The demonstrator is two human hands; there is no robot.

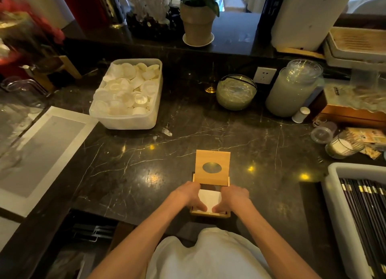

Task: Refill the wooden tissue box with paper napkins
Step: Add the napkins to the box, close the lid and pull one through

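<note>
A wooden tissue box (210, 214) stands near the front edge of the dark marble counter. Its hinged lid (212, 159), with an oval slot, is raised upright at the far side. A white stack of paper napkins (209, 199) lies inside the box. My left hand (189, 196) presses on the stack's left side, and my right hand (234, 197) presses on its right side. The fingertips of both hands reach down into the box and hold the stack between them.
A plastic tub of white lids (127, 92) sits at the back left. A glass bowl (236, 91) and a large jar (292, 90) stand at the back right. A white bin of chopsticks (336, 197) is at the right. A grey tray (39, 153) lies at the left.
</note>
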